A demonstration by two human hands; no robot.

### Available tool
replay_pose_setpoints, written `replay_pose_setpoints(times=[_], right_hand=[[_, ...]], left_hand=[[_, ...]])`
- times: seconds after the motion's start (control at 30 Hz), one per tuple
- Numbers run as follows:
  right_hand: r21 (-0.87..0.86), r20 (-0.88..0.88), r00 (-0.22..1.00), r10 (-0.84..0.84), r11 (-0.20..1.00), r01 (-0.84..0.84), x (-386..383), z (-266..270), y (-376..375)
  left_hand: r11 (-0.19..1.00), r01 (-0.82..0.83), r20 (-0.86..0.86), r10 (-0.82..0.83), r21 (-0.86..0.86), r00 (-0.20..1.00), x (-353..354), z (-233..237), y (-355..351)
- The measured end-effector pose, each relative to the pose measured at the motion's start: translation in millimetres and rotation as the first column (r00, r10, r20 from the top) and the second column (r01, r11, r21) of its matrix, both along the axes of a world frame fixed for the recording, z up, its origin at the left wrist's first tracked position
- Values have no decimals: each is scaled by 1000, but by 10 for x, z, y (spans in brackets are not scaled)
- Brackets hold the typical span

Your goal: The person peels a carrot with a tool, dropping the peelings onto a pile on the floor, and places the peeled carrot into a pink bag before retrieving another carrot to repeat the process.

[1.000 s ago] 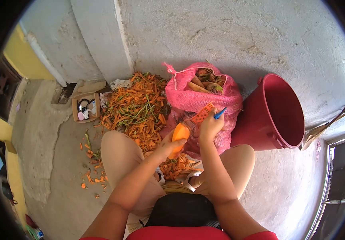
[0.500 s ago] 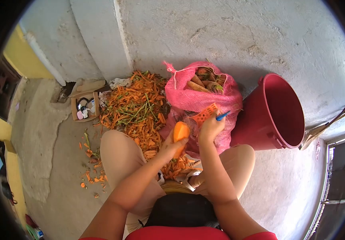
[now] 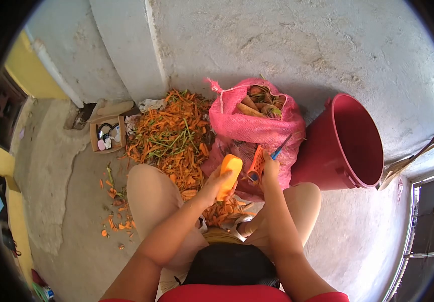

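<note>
**Peeler drawn in beside the upright carrot**

The carrot (image 3: 228, 173), already bright orange and smooth, is grasped round its lower half by the left hand (image 3: 210, 188) and is held nearly upright above the lap. The peeler (image 3: 256, 165), orange-headed with a blue handle, is clenched in the right hand (image 3: 271, 171).

A second ago the tool was held higher and further off, at about 1 o'clock from the carrot, with its head laid flat against the view. It has since been turned on edge and drawn in, so that it now stands just beside the carrot at 3 o'clock. Whether blade and carrot touch cannot be told. The carrot has been tipped slightly more upright in the same time. From this it is judged that the blade is being set against the carrot's side, with the peeling in mid-course.

A pink mesh sack (image 3: 257, 128) of unpeeled carrots is seen at 12 o'clock from the hands, and a red bucket (image 3: 350, 166) at 3 o'clock. A heap of peelings (image 3: 169, 131) lies on the floor (image 3: 76, 221) at 10 o'clock.
</note>
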State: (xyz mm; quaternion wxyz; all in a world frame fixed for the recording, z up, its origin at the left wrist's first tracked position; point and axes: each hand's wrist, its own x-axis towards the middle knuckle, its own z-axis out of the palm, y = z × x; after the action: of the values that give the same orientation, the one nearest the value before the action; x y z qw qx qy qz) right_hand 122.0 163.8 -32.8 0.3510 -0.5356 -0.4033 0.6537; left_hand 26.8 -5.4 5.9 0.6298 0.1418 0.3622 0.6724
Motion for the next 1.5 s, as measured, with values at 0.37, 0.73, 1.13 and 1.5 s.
replay_pose_setpoints(times=[0.37,0.73,1.13,1.5], right_hand=[[-138,-392,569,723,565,-814,225,643,-323],[-412,-448,811,375,718,-560,557,590,-77],[237,-955,201,216,968,85,2212,552,1926],[-78,-660,751,26,992,-103,1161,178,890]], left_hand=[[879,460,316,-405,-123,858,-88,-119,15],[843,537,202,-530,26,823,-197,-10,-23],[919,363,42,-361,-155,932,-261,-34,-38],[945,83,-268,-173,-318,948,-267,-21,162]])
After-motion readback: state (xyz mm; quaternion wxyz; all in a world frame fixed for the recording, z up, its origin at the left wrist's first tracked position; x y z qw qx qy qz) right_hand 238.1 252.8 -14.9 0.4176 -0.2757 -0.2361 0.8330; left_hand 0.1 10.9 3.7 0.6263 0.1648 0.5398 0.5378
